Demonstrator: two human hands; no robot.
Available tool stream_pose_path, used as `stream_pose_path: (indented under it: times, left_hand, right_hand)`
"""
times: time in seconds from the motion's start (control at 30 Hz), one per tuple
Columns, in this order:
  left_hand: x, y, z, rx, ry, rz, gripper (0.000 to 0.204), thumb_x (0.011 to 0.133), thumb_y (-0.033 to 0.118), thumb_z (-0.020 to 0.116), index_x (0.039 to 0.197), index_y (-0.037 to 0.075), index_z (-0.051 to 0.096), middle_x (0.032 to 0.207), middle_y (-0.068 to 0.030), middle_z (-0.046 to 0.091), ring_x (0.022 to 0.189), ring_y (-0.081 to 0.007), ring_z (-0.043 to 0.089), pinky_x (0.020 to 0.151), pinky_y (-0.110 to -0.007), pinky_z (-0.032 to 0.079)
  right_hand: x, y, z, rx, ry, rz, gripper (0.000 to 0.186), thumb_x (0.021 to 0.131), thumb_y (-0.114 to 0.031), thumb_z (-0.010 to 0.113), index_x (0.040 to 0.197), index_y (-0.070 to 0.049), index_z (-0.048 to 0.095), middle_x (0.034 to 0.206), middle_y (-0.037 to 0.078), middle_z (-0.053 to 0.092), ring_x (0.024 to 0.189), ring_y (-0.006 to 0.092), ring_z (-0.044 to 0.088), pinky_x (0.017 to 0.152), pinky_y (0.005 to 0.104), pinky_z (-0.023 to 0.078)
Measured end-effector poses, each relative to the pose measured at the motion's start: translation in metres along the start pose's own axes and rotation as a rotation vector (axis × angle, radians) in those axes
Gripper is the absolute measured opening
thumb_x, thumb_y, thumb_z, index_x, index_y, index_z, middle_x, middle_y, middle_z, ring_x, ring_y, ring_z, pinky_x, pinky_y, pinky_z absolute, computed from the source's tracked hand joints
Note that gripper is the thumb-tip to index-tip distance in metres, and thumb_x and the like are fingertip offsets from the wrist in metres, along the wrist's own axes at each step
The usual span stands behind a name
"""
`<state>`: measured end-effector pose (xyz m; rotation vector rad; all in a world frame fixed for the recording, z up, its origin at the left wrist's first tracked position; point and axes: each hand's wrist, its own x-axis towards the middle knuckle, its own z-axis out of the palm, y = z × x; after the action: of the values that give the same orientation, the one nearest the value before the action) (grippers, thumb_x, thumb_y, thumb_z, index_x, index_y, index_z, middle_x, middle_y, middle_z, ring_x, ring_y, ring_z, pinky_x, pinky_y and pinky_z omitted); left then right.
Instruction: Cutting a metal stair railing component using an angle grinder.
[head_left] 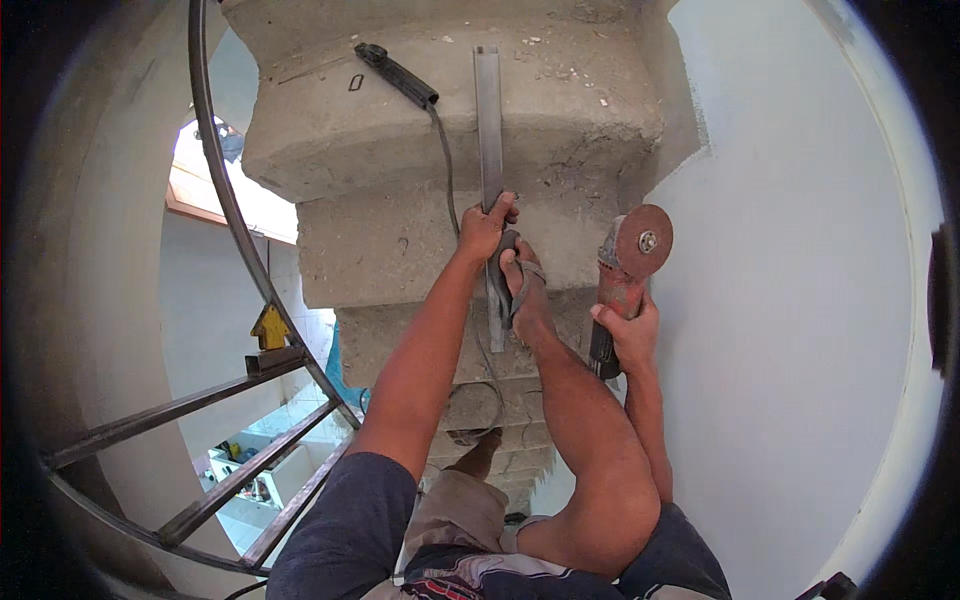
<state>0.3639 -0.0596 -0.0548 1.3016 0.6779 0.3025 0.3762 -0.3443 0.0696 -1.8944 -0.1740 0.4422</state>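
My left hand (486,225) grips a long steel bar (488,110) lying lengthwise over the concrete steps. My sandalled foot (527,280) rests beside and against the bar, just below that hand. My right hand (630,335) holds an angle grinder (620,285) by its body at the right, its reddish disc (640,240) raised and facing up; whether it spins I cannot tell. A black welding electrode holder (395,75) lies on the upper step, its cable running down past my left hand.
Concrete stairs (360,250) descend below me, with my other foot lower down. A curved steel railing frame (230,200) with rungs runs along the left, a yellow magnetic square (270,326) on it. Beyond it is a drop to a tiled room. A white wall (780,250) bounds the right.
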Motion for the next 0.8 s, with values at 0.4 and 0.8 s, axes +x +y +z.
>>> stream_pose_path:
  times: [0.4, 0.8]
  left_hand:
    - [-0.028, 0.025, 0.045, 0.193, 0.360, 0.180, 0.037, 0.096, 0.035, 0.067, 0.094, -0.001, 0.062, 0.067, -0.0137, 0.062, 0.061, -0.0240, 0.064, 0.062, -0.040, 0.049]
    - [-0.025, 0.018, 0.050, 0.220, 0.289, 0.089, 0.030, 0.100, 0.029, 0.061, 0.104, 0.000, 0.054, 0.083, -0.0211, 0.063, 0.075, -0.0374, 0.067, 0.066, -0.047, 0.051]
  right_hand:
    - [0.005, 0.013, 0.003, 0.019, 0.035, 0.051, 0.053, 0.070, -0.020, 0.086, 0.114, 0.002, 0.063, 0.100, 0.009, 0.070, 0.089, 0.0186, 0.064, 0.083, 0.0355, 0.052]
    - [0.007, 0.006, 0.002, 0.014, -0.013, 0.057, 0.050, 0.071, -0.020, 0.085, 0.111, 0.001, 0.064, 0.098, 0.007, 0.069, 0.086, 0.0163, 0.063, 0.080, 0.0341, 0.052]
